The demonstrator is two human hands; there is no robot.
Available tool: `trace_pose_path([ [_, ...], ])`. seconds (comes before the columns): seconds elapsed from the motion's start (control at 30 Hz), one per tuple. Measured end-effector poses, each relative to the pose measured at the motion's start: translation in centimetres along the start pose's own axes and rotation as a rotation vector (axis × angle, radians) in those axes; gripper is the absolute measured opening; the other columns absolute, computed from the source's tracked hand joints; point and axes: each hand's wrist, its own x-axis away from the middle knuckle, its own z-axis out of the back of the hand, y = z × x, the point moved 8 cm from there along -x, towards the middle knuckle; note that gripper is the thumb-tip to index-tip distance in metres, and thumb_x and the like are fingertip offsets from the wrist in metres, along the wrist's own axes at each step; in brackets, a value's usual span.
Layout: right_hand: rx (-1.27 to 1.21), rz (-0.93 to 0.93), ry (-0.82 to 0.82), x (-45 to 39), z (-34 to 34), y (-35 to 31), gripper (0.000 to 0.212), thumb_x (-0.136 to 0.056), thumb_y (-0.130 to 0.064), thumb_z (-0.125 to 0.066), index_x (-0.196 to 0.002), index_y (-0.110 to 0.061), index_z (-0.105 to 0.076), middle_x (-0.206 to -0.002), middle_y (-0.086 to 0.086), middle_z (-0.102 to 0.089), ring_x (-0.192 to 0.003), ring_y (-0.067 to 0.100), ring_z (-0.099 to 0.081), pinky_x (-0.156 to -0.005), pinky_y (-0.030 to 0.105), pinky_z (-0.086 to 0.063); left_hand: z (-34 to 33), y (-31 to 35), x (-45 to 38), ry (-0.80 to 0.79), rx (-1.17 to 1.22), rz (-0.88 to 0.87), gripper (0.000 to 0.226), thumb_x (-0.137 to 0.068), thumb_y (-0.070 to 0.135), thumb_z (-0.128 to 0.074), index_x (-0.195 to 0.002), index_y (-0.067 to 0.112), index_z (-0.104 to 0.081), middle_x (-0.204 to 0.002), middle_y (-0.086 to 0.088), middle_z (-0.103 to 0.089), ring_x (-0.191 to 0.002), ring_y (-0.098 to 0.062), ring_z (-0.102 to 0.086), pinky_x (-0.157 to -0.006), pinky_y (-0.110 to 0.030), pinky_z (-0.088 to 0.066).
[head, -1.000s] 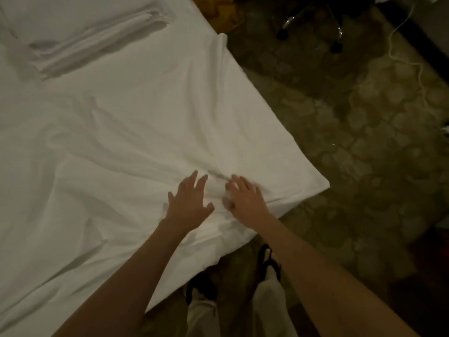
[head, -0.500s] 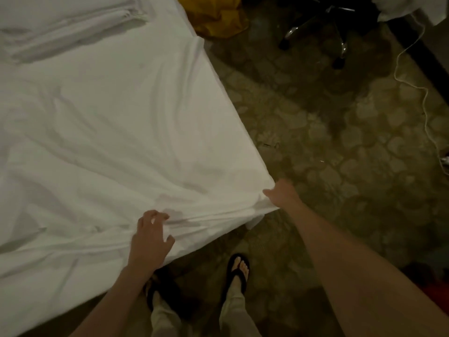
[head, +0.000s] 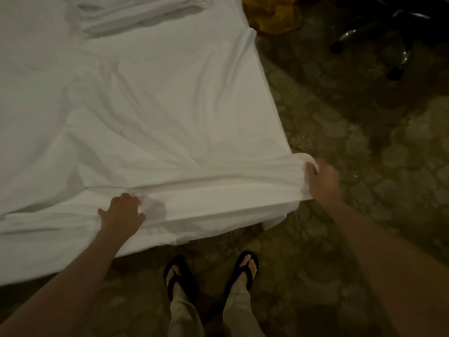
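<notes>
Pulling too hard here could, I judge, drag the white sheet (head: 170, 105) off the covered bed's near edge onto the floor (head: 364, 142), or set the creases that fan toward my grip. My right hand (head: 322, 181) is clenched round the bunched sheet corner at the bed's near right corner. My left hand (head: 121, 212) has its fingers curled, pinching a fold along the near edge.

folded linens (head: 136, 14) lie behind the sheet (head: 158, 105), seemingly on it.
</notes>
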Motion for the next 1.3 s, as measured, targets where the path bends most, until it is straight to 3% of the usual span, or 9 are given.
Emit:
trace_pose_path([
  [0.2,0.218,-0.045,-0.018,2.1,-1.3,3.2,0.040,-0.102,-0.028,-0.040,-0.114,0.006,-0.057,-0.109,0.032,-0.060,-0.101,0.047,-0.057,-0.089,0.050,-0.045,-1.3,-5.5,-0.3,-0.075,-0.106,0.086,0.037,-0.099,0.028,-0.040,-0.135,0.020,-0.038,-0.128,-0.002,-0.046,-0.118,-0.022,-0.047,-0.100,-0.048,-0.039],
  [0.33,0.429,-0.029,-0.091,2.2,-1.9,3.2,0.027,-0.094,-0.008,-0.054,-0.114,0.010,-0.055,-0.111,0.036,-0.058,-0.103,0.051,-0.053,-0.092,0.055,-0.043,-2.3,-8.4,-0.6,-0.027,0.005,0.058,0.033,-0.100,0.025,-0.038,-0.132,0.018,-0.044,-0.125,-0.003,-0.046,-0.114,-0.022,-0.052,-0.095,-0.042,-0.043],
  [0.5,0.325,0.235,0.016,3.4,-5.9,-10.0,0.030,-0.080,-0.006,-0.067,-0.109,-0.004,-0.058,-0.117,0.025,-0.052,-0.110,0.044,-0.047,-0.091,0.051,-0.041,-2.3,-13.6,-1.0,-0.008,0.038,0.044,0.038,-0.100,0.033,-0.039,-0.133,0.017,-0.048,-0.131,-0.003,-0.048,-0.117,-0.024,-0.052,-0.100,-0.041,-0.038],
  [0.7,0.234,0.810,-0.375,17.3,-22.5,-28.7,0.033,-0.088,-0.026,-0.059,-0.117,-0.012,-0.060,-0.122,0.011,-0.054,-0.111,0.032,-0.052,-0.088,0.041,-0.038,-2.9,-23.0,-2.1,0.002,-0.028,0.113,0.046,-0.091,0.021,-0.052,-0.136,0.020,-0.041,-0.133,-0.002,-0.044,-0.128,-0.021,-0.042,-0.110,-0.060,-0.026],
  [0.8,0.522,0.954,-0.526,24.4,-30.6,-32.9,0.049,-0.093,-0.037,-0.053,-0.135,-0.014,-0.043,-0.137,0.007,-0.041,-0.123,0.027,-0.041,-0.095,0.040,-0.035,-3.4,-27.3,-3.0,0.078,-0.117,0.129,0.053,-0.092,0.018,-0.055,-0.140,0.020,-0.035,-0.141,-0.003,-0.041,-0.133,-0.021,-0.038,-0.110,-0.060,-0.026],
  [0.97,0.828,1.012,-0.462,25.9,-35.2,-35.8,0.029,-0.088,-0.019,-0.063,-0.115,-0.010,-0.057,-0.111,0.008,-0.059,-0.100,0.022,-0.059,-0.085,0.034,-0.047,-3.7,-30.1,-4.8,0.158,-0.173,0.004,0.027,-0.095,0.012,-0.046,-0.121,0.017,-0.051,-0.125,-0.001,-0.055,-0.118,-0.020,-0.052,-0.097,-0.037,-0.042],
  [1.03,0.857,0.919,-0.735,25.4,-36.1,-35.6,0.027,-0.098,-0.015,-0.045,-0.124,-0.009,-0.050,-0.125,0.010,-0.052,-0.113,0.024,-0.053,-0.095,0.031,-0.040,-4.8,-31.0,-4.5,0.096,-0.013,-0.063,0.019,-0.095,0.011,-0.045,-0.110,0.012,-0.057,-0.117,-0.004,-0.059,-0.109,-0.021,-0.056,-0.092,-0.030,-0.042],
  [1.17,0.959,0.764,-1.067,26.3,-36.4,-36.7,0.018,-0.087,-0.014,-0.066,-0.093,-0.018,-0.050,-0.111,0.008,-0.057,-0.090,0.018,-0.052,-0.082,0.028,-0.044,-6.6,-32.7,-1.5,0.086,0.187,-0.122,0.012,-0.094,0.013,-0.049,-0.099,0.012,-0.060,-0.106,-0.004,-0.063,-0.095,-0.019,-0.059,-0.084,-0.024,-0.042],
  [1.3,1.269,0.762,-1.114,28.9,-37.5,-36.0,0.047,-0.085,-0.016,-0.071,-0.126,-0.009,-0.049,-0.127,0.011,-0.055,-0.106,0.021,-0.057,-0.089,0.029,-0.045,-8.4,-32.6,-0.6,0.033,0.265,-0.075,0.015,-0.095,0.014,-0.048,-0.106,0.011,-0.058,-0.111,-0.006,-0.061,-0.102,-0.020,-0.057,-0.089,-0.026,-0.042],
])
